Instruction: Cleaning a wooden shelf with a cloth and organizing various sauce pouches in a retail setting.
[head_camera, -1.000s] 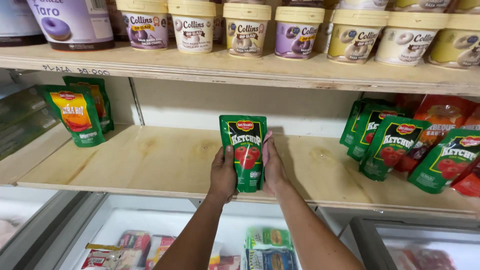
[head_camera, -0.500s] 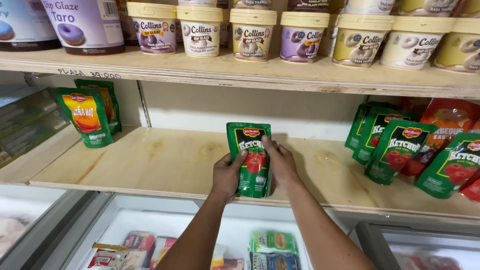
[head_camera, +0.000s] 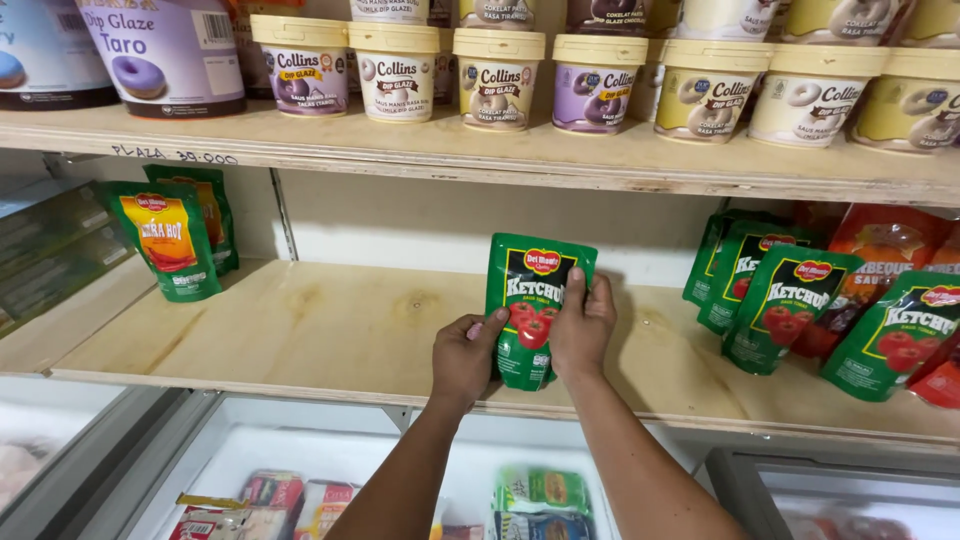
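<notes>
Head view: left hand (head_camera: 467, 355) and right hand (head_camera: 582, 325), fingers clamped, hold green pouch (head_camera: 532, 300) upright on wooden shelf (head_camera: 330, 325).

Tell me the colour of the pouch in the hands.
Green, with red tomatoes, in the head view: pouch.

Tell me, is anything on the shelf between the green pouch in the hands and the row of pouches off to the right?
Nothing visible. The left hand and right hand hold the green ketchup pouch upright on the wooden shelf, and only bare board lies between it and the leaning green pouches on the right.
</notes>
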